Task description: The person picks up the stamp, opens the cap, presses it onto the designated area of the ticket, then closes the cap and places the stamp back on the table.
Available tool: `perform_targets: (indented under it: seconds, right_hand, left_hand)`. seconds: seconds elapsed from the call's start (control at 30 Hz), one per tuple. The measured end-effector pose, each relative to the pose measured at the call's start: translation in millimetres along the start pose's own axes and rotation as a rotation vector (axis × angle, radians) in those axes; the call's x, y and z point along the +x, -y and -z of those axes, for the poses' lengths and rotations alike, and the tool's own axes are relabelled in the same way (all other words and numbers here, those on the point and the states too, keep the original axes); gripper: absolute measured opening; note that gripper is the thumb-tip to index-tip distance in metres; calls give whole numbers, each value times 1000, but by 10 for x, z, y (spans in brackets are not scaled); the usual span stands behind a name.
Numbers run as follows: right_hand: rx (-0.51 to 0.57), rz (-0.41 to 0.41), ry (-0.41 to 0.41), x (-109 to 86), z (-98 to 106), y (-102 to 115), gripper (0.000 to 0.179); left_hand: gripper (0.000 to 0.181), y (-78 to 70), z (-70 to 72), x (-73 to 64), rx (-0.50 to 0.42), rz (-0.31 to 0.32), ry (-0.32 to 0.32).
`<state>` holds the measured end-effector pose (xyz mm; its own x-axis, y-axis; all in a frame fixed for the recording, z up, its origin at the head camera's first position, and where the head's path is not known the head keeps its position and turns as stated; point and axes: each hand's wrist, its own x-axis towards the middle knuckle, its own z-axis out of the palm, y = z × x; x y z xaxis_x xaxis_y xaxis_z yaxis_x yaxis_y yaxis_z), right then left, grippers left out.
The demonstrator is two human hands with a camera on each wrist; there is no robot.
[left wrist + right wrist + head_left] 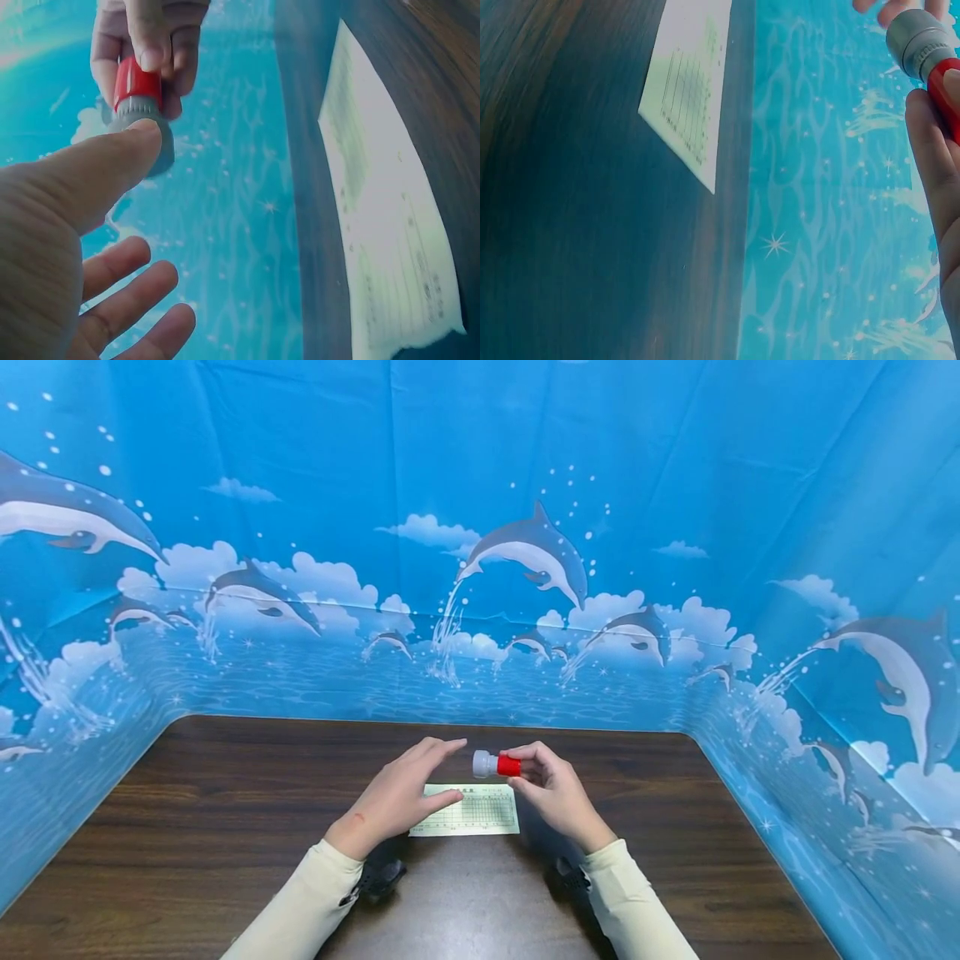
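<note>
In the head view my right hand [557, 793] pinches a small red-and-grey cylinder [508, 766] by its red part, above the far half of the table. Its wider grey end points left; whether it is a torch or a stamp I cannot tell. My left hand [405, 789] is spread just left of that end, holding nothing. From the left wrist, the left thumb [120, 161] overlaps the grey end, while a gap shows in the head view. Beneath the hands lies a pale green printed form [480, 810] with a grid, partly covered by the left thumb.
The dark wooden table [225, 827] has rounded far corners. A blue dolphin-print curtain [337, 468] encloses its back and sides. Dark straps with devices [382, 877] sit at both wrists, below cream sleeves.
</note>
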<state>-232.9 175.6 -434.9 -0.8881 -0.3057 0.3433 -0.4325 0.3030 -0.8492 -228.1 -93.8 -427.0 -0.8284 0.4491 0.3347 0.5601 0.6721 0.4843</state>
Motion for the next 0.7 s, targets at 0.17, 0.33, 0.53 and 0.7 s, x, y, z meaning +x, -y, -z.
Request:
perform_targets:
  seconds: [0.17,0.33,0.53,0.7]
  right_hand:
    - [21,8,33,4,-49,20,42]
    - [102,-2,77,28,-100,66,39]
    - [163,22,105,77,-178,92,38]
    - [166,17,117,58,-224,113,40]
  left_hand:
    - [79,-49,-8,2,8,-30,-26]
    - [74,-48,18,-6,5,-63,-71]
    - [66,-24,59,14,-22,-121,-132]
    - [60,-23,74,16,-10,-125,-106]
